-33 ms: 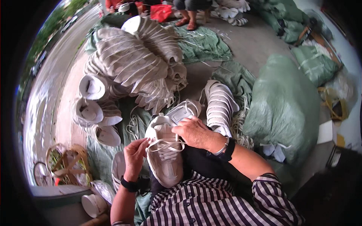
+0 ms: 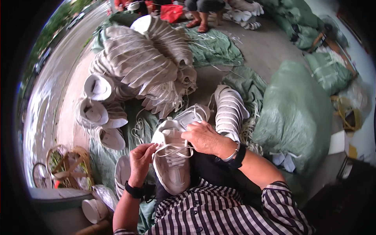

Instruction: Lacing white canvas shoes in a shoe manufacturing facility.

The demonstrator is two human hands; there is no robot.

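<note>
White lace-up sneaker upper (image 2: 172, 181) on the person's lap, toe toward the body. The left hand (image 2: 141, 160) pinches the shoelace (image 2: 179, 146) at its left edge; the right hand (image 2: 205, 138) pinches its right side. Beyond, nested shoe uppers (image 2: 135, 58) are heaped.

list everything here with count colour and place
Shoe: one, cream, between hands
Lace: count unclear, white, across shoe
Uppers: many, cream, stacked ahead, loose nearby
Sacks: several, green, right
Sheeting: several, green, ground
Basket: one, brown, lower left
Bucket: one, white, lower left
Bag: one, red, top
Sandals: two, brown, top
Shirt: one, striped, bottom
Wristbands: two, black, one per wrist
Left hand: one, bare, shoe's left edge
Right hand: one, bare, shoe's upper right
</note>
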